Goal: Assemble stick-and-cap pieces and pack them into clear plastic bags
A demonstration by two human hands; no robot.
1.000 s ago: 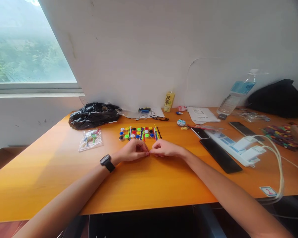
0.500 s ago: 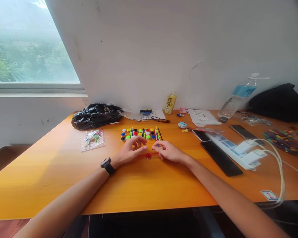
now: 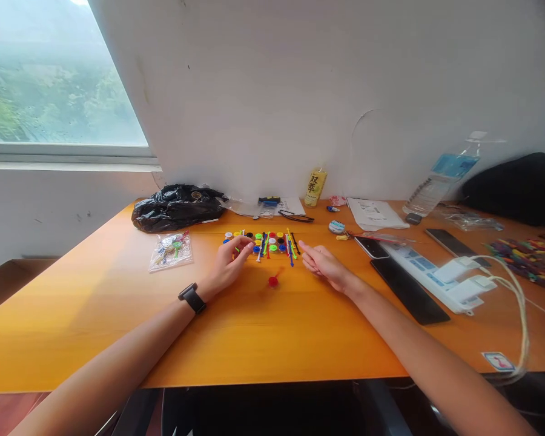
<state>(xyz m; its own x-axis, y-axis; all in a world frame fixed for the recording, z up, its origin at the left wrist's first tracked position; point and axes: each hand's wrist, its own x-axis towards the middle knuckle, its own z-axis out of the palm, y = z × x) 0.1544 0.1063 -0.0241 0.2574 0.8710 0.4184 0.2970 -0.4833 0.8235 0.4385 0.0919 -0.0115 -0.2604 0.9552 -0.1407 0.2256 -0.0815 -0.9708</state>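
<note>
A small red round piece (image 3: 273, 282) lies on the table between my hands, and a thin red stick, blurred, slants up from it to the right. To its upper left is my left hand (image 3: 227, 264), open with curved fingers, partly covering a group of coloured round pieces (image 3: 274, 249). My right hand (image 3: 323, 265) hovers to the right of the red piece, fingers loosely bent and thumb apart, with nothing visible in it. Thin coloured sticks (image 3: 292, 247) lie between the hands, beside and among the round pieces.
A clear bag of small coloured parts (image 3: 171, 252) and a black plastic bag (image 3: 176, 208) lie to the left. On the right are a dark flat slab (image 3: 409, 292), a white power strip (image 3: 429, 275) with cables, phones and a water bottle (image 3: 440, 181). Another person's hand shows at the far right.
Both hands have moved apart, away from the red piece, the left one left and the right one right and slightly up. The red piece now stands free between them.
</note>
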